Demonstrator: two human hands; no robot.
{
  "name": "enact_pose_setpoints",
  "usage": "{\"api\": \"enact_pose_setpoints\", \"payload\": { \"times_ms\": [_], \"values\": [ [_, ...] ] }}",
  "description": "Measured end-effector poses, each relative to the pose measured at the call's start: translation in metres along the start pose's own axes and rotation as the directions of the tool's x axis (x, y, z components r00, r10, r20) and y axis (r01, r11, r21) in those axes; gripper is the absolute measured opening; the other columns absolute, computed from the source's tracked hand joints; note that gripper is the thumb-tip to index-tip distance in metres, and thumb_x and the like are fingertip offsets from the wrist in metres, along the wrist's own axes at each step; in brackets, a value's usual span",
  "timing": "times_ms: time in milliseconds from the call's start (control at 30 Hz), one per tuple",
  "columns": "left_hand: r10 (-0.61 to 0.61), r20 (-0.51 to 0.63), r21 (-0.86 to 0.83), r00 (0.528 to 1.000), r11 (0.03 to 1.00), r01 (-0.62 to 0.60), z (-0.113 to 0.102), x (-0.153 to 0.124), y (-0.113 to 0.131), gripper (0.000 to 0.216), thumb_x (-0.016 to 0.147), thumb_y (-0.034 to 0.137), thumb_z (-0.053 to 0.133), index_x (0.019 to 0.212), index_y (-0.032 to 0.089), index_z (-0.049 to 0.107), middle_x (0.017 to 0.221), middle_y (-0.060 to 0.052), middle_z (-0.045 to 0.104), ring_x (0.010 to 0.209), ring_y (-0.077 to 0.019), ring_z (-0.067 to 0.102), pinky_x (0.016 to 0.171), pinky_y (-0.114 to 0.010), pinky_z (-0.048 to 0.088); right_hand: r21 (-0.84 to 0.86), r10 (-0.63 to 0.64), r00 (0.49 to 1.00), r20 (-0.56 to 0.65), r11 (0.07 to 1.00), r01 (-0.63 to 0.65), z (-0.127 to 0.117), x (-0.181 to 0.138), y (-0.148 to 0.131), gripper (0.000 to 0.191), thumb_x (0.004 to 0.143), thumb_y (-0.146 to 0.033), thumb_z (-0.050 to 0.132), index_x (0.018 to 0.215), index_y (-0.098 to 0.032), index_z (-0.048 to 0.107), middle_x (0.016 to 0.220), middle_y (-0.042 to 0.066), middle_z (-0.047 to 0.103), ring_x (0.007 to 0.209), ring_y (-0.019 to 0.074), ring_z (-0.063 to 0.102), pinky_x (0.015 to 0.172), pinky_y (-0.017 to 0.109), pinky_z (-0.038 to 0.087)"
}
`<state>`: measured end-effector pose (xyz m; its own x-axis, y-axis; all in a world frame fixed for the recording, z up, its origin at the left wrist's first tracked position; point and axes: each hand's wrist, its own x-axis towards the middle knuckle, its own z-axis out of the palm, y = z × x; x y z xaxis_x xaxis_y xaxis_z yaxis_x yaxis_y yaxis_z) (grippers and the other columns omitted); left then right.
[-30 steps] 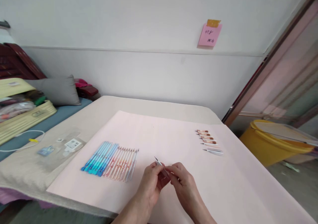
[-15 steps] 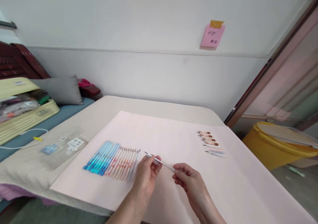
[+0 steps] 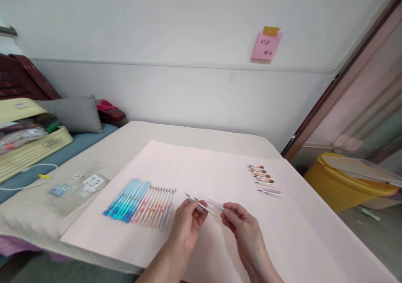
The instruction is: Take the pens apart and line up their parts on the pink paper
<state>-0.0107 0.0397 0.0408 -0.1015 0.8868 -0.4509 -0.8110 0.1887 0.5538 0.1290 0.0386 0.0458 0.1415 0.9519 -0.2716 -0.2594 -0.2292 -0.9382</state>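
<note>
My left hand point(image 3: 190, 222) pinches a thin white pen refill point(image 3: 205, 208) with a dark tip pointing up and left. Between the fingertips of my right hand point(image 3: 240, 222) is a slim clear pen barrel point(image 3: 215, 203). The refill's rear end and the barrel lie close to each other but apart. To the left of my hands, blue pens point(image 3: 128, 199) lie in a row beside pale, patterned pens point(image 3: 155, 207). Off to the right are several dark-tipped refills with brown-patterned pieces point(image 3: 262, 175), and a clear piece point(image 3: 272, 193) lies in front of them.
A pale pink sheet point(image 3: 194, 161) covers much of the padded surface. Clear plastic packaging point(image 3: 77, 186) lies at the left, near a yellow open case point(image 3: 34, 153). At the right stands a yellow bin point(image 3: 333, 182). A pink note point(image 3: 266, 46) is taped to the wall.
The white refill has come out of the clear barrel. My right hand has drawn the barrel back and raised its near end, leaving the refill in my left hand.
</note>
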Motion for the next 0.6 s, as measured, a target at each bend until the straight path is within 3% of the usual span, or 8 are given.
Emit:
{"api": "enact_pose_setpoints", "payload": {
  "times_ms": [133, 300, 467, 600],
  "values": [
    [-0.071, 0.070, 0.021, 0.995, 0.997, 0.069, 0.002, -0.009, -0.016, 0.007, 0.069, 0.010, 0.061, 0.073, 0.013, 0.056, 0.078, -0.008, 0.064, 0.071, -0.0150, 0.062, 0.068, -0.028, 0.052, -0.151, -0.065, 0.998, 0.005, 0.986, 0.065, 0.008, -0.004, 0.007, 0.020, 0.062, -0.031, 0.067, 0.076, -0.017, 0.064, 0.064, 0.001, 0.061, 0.062, 0.0155, 0.055, 0.057, 0.026, 0.043],
    [-0.075, 0.076, 0.021, 0.994, 0.997, 0.074, 0.003, -0.012, -0.020, 0.006, 0.069, 0.011, 0.061, 0.073, 0.013, 0.056, 0.077, -0.007, 0.064, 0.071, -0.0153, 0.062, 0.067, -0.029, 0.051, -0.305, -0.097, 0.992, 0.086, 0.945, 0.119, 0.011, -0.006, 0.009, 0.021, 0.066, -0.036, 0.063, 0.077, -0.018, 0.067, 0.068, 0.002, 0.065, 0.064, 0.0172, 0.055, 0.053, 0.026, 0.042],
    [-0.044, 0.067, 0.034, 0.997, 0.999, 0.042, 0.001, -0.009, -0.017, 0.005, 0.070, 0.010, 0.060, 0.072, 0.013, 0.056, 0.074, -0.007, 0.063, 0.069, -0.0162, 0.062, 0.067, -0.030, 0.051, -0.361, -0.155, 0.966, 0.208, 0.905, 0.224, 0.011, -0.005, 0.013, 0.023, 0.068, -0.038, 0.062, 0.081, -0.021, 0.069, 0.074, 0.003, 0.067, 0.064, 0.0170, 0.056, 0.055, 0.027, 0.044],
    [-0.018, 0.066, 0.047, 0.998, 0.999, 0.015, 0.001, -0.009, -0.016, 0.003, 0.071, 0.011, 0.059, 0.071, 0.012, 0.056, 0.072, -0.007, 0.062, 0.066, -0.0145, 0.060, 0.065, -0.028, 0.050, -0.382, -0.185, 0.952, 0.244, 0.884, 0.270, 0.011, -0.004, 0.018, 0.026, 0.063, -0.029, 0.065, 0.089, -0.021, 0.068, 0.081, 0.003, 0.066, 0.067, 0.0173, 0.056, 0.061, 0.028, 0.045]
  ]
}}
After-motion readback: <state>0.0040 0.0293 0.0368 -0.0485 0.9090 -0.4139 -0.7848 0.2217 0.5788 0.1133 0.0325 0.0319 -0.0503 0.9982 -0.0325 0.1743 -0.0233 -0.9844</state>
